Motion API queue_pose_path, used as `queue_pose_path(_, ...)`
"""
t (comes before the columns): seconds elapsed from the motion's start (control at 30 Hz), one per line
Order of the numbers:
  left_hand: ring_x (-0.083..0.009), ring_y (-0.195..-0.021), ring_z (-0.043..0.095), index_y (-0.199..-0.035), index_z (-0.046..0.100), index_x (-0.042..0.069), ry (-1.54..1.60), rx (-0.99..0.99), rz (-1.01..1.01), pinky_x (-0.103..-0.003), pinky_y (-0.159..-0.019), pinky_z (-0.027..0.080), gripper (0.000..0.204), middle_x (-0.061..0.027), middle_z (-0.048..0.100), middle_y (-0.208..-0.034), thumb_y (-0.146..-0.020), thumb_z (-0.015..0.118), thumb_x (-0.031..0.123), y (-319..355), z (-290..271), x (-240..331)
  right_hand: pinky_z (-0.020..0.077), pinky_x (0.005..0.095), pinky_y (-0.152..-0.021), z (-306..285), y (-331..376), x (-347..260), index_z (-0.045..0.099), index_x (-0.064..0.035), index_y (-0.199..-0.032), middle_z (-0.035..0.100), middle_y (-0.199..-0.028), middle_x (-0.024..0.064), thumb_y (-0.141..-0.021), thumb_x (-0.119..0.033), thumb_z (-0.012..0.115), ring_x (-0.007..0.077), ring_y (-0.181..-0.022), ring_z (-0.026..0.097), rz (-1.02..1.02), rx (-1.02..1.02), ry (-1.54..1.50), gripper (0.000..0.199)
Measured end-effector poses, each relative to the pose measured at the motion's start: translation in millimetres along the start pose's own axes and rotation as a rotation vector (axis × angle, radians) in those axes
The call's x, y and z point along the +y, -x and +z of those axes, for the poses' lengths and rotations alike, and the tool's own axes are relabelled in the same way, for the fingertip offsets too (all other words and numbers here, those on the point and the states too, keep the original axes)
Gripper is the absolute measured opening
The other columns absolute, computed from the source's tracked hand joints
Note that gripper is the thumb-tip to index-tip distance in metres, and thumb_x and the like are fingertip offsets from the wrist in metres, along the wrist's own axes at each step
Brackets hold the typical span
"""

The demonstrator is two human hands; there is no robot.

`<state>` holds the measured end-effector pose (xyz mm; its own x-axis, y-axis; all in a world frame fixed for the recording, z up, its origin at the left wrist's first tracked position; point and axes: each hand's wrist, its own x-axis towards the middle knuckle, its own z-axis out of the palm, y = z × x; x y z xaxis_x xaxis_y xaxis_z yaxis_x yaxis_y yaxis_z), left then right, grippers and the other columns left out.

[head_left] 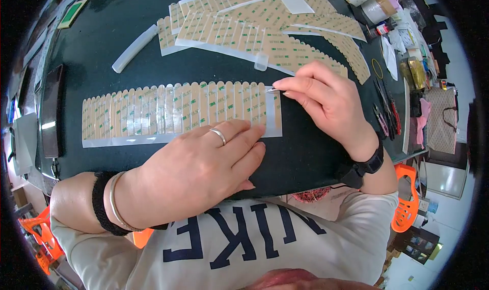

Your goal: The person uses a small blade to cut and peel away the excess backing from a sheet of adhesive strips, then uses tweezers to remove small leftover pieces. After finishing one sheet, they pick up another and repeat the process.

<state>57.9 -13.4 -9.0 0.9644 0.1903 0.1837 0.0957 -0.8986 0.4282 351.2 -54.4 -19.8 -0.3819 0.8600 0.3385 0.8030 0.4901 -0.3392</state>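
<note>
On the dark tabletop lies a sheet of adhesive strips [206, 101], tan with green print and rounded upper ends, set side by side on a white backing [122, 142]. My left hand [204, 155] rests flat across the sheet's lower right part, fingers stretched out, holding nothing. At the sheet's upper right corner, my right hand [321, 94] pinches a small silvery pointed thing [273, 89] between thumb and forefinger. Its tip touches the top of the sheet, beside a bare band of white backing [270, 112]. Most of that silvery thing is hidden by the fingers.
More strip sheets [229, 33] overlap at the back. A translucent tube [135, 48] lies left of them, a small clear piece [261, 62] in front. Hand tools [389, 112] and a yellow band [376, 68] lie at right; a long dark case [52, 112] at left.
</note>
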Motion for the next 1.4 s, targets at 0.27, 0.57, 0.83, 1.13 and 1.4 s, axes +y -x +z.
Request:
queue_pose_path(0.27,-0.0337,-0.132,0.065,-0.135,0.067,-0.001,-0.011,0.0,0.0,-0.041,-0.105,0.06,0.056,-0.016,0.065,-0.148,-0.091,0.082,0.031,1,0,1,0.0512,0.0304,-0.066,-1,-1,2,0.082,-0.0114,-0.116,0.067,-0.096,0.0057,-0.094,-0.003,0.08,0.0205,-0.079,0.066,0.04,0.15,0.099,0.023)
queue_pose_path(0.57,-0.0339,-0.134,0.065,-0.136,0.066,0.0,-0.021,-0.007,-0.004,-0.041,-0.105,0.059,0.057,-0.0164,0.064,-0.149,-0.092,0.081,0.033,0,-1,2,0.0489,0.0281,-0.07,-16,-1,0,0.082,-0.009,-0.118,0.067,-0.098,0.0058,-0.095,-0.001,0.079,0.0197,-0.082,0.065,0.106,0.1,-0.085,0.024)
queue_pose_path(0.83,-0.035,-0.137,0.063,-0.137,0.065,-0.001,0.007,-0.009,0.014,-0.043,-0.108,0.058,0.06,-0.0179,0.06,-0.154,-0.092,0.08,0.035,0,3,1,0.0528,0.032,-0.073,-4,4,-7,0.082,-0.0109,-0.118,0.067,-0.098,0.0056,-0.092,-0.002,0.081,0.0219,-0.085,0.066,0.038,-0.079,-0.243,0.027)
queue_pose_path(1.13,-0.0354,-0.139,0.061,-0.138,0.064,-0.002,0.024,-0.016,0.012,-0.043,-0.11,0.057,0.061,-0.0184,0.059,-0.156,-0.092,0.08,0.035,2,4,1,0.0541,0.0322,-0.07,-4,5,-7,0.082,-0.0121,-0.117,0.066,-0.097,0.0053,-0.089,-0.004,0.084,0.0217,-0.082,0.067,-0.006,-0.113,-0.183,0.029)
queue_pose_path(1.4,-0.0357,-0.139,0.061,-0.139,0.064,-0.002,0.02,-0.017,0.005,-0.044,-0.112,0.056,0.062,-0.0181,0.059,-0.156,-0.091,0.08,0.034,1,3,2,0.0546,0.0339,-0.066,-8,4,-12,0.083,-0.0122,-0.115,0.067,-0.096,0.0057,-0.09,-0.004,0.083,0.0227,-0.079,0.068,-0.098,-0.06,-0.019,0.027)
